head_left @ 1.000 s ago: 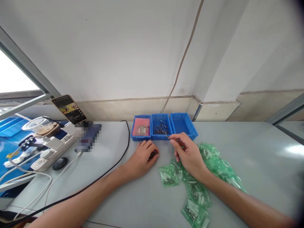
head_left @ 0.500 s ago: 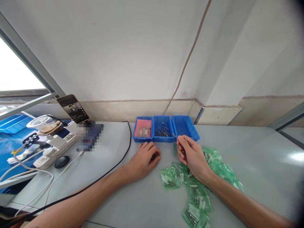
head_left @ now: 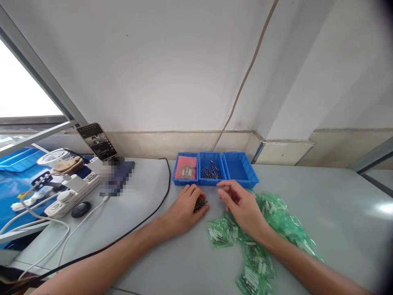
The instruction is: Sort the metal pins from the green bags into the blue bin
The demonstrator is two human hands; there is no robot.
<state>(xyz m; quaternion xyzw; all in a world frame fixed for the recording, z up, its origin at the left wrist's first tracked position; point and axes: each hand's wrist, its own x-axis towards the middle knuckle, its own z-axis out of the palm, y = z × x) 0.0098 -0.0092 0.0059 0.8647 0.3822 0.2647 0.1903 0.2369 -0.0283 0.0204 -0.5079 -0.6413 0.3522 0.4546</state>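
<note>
Presently, your left hand (head_left: 188, 207) rests on the grey table (head_left: 172, 262), its fingers curled around a bunch of dark metal pins (head_left: 200, 204) that shows beside the thumb. Your right hand (head_left: 241, 205) is just in front of the middle blue bin (head_left: 208, 157), thumb and forefinger parted and released, with green bags (head_left: 220, 233) beneath and beside it. Loose pins (head_left: 211, 173) lie in that bin, beside the left bin (head_left: 185, 181) holding the pink packet (head_left: 186, 162).

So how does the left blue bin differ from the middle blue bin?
The left bin holds a pink bag; the middle bin holds loose thin metal parts. The bag covers most of the left bin's floor, while more blue floor shows in the middle bin. Both are blue, side by side.
</note>
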